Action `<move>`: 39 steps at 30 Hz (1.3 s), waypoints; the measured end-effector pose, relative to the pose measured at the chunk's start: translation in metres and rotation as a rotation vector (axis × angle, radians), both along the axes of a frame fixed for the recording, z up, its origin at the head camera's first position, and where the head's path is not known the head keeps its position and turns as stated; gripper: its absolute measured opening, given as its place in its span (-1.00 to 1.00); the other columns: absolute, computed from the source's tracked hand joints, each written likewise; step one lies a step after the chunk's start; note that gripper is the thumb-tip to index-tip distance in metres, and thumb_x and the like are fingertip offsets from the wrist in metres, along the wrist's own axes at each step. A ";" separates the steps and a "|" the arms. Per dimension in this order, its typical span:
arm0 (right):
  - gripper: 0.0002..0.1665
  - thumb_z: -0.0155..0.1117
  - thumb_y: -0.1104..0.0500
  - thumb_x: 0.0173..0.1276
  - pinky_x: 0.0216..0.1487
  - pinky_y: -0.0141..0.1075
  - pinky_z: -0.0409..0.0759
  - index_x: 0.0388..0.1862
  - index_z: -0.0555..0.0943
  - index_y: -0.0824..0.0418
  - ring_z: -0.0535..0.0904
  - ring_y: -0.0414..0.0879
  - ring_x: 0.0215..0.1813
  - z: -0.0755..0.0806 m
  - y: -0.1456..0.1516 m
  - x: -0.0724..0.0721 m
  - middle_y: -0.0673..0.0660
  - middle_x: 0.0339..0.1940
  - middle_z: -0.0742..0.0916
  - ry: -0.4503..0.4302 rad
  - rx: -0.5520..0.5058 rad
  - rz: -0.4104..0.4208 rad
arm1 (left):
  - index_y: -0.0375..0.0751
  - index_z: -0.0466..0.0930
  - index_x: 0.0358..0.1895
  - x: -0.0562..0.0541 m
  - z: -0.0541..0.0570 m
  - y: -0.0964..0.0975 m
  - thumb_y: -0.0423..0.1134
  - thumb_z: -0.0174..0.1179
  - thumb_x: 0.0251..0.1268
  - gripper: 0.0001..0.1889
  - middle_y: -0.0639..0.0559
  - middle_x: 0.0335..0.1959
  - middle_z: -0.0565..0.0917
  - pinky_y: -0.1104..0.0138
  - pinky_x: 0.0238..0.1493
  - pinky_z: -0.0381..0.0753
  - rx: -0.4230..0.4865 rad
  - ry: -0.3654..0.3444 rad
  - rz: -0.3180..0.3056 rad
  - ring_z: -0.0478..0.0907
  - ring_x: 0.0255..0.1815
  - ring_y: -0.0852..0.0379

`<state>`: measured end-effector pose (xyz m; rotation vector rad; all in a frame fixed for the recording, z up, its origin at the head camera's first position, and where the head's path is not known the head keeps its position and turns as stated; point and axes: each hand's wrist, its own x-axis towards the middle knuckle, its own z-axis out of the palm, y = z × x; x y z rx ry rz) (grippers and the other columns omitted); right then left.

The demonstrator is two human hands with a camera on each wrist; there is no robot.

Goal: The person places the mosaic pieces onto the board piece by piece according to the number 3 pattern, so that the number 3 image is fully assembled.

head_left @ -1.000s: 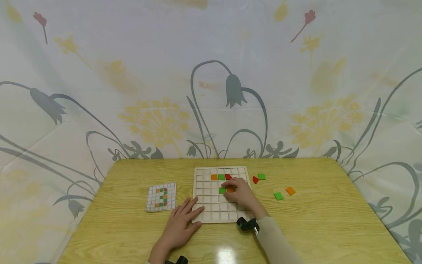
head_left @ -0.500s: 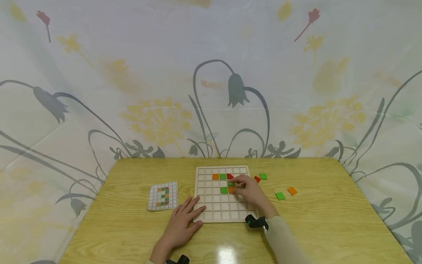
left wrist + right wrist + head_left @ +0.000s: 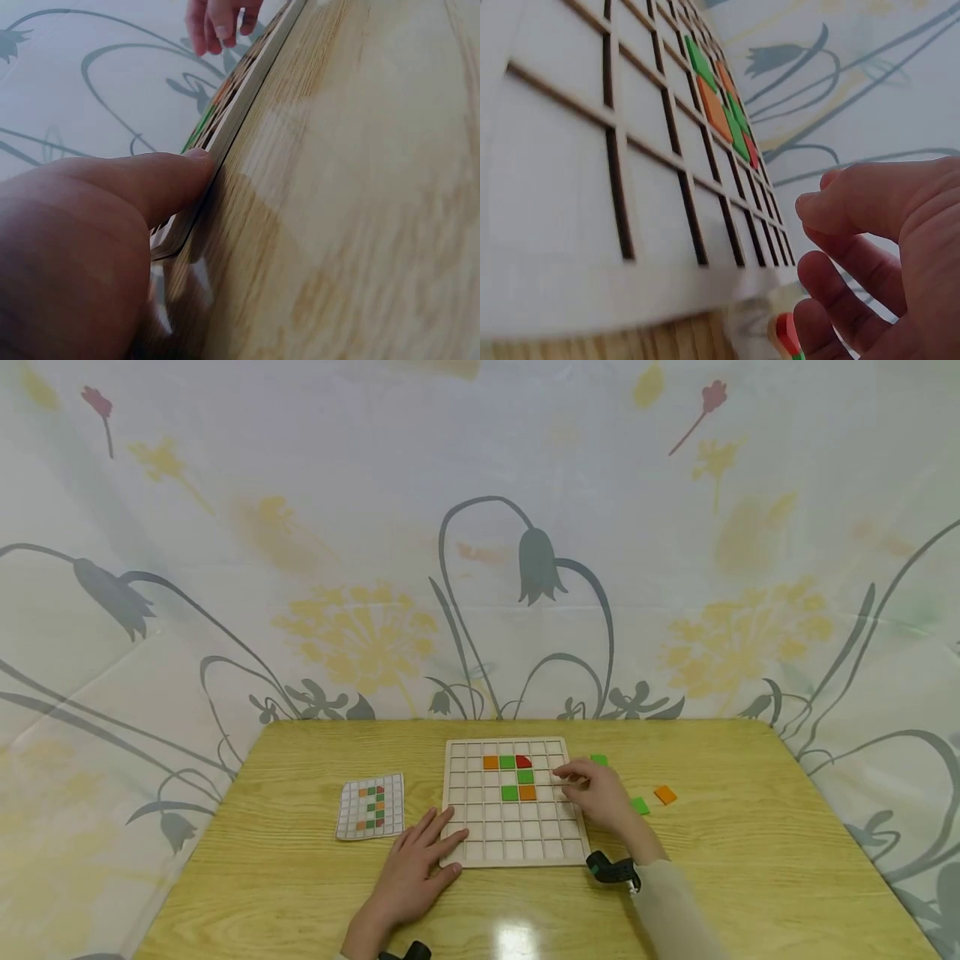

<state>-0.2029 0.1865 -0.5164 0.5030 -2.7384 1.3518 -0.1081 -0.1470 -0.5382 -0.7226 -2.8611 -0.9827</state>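
Observation:
A pale wooden grid board [image 3: 487,849] lies on the table, with several coloured tiles in its cells. Its upper row holds an orange tile [image 3: 491,762], a green tile [image 3: 507,762] and a red piece [image 3: 523,762] with one cut-off corner. Below these sit another green tile [image 3: 526,777], then a green and an orange one side by side. My left hand [image 3: 412,872] rests spread on the board's lower left edge; its thumb touches the rim in the left wrist view. Over the board's right edge, my right hand [image 3: 597,792] hovers with fingers loosely bent and nothing between them.
Left of the board lies a paper card [image 3: 370,807] printed with a coloured grid pattern. To the right are a loose green tile [image 3: 599,760], a second green tile [image 3: 641,806] and an orange tile [image 3: 665,795]. A loose red piece [image 3: 785,330] shows beyond the right fingers.
My right hand has let go of the green tile, which now sits under the red piece, and has moved right to the board's edge. The left hand has stayed put.

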 end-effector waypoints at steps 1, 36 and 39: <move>-0.74 0.29 0.39 0.35 -0.05 -0.03 0.59 0.00 0.72 0.25 0.61 0.08 -0.07 0.000 0.002 0.001 0.14 -0.07 0.70 0.009 0.012 -0.008 | 0.02 0.51 0.39 0.000 0.000 0.000 0.01 0.10 0.49 -0.53 -0.03 0.55 0.22 -0.32 0.34 0.04 0.000 0.002 0.000 0.02 0.57 -0.19; -0.66 0.34 0.43 0.25 -0.03 0.18 0.56 0.02 0.69 0.33 0.61 0.25 0.01 0.005 0.089 0.036 0.29 0.01 0.67 0.095 0.198 -0.154 | 0.02 0.51 0.38 -0.001 -0.002 0.000 -0.01 0.15 0.45 -0.52 0.02 0.57 0.19 -0.30 0.36 0.01 0.016 -0.020 0.007 0.01 0.58 -0.14; -0.66 0.35 0.44 0.23 -0.07 0.13 0.57 0.00 0.70 0.33 0.62 0.20 -0.05 0.005 0.090 0.037 0.28 -0.02 0.68 0.101 0.211 -0.154 | 0.02 0.51 0.38 -0.002 -0.002 0.001 -0.01 0.15 0.45 -0.52 0.01 0.57 0.20 -0.30 0.36 0.01 0.019 -0.019 0.005 0.01 0.58 -0.14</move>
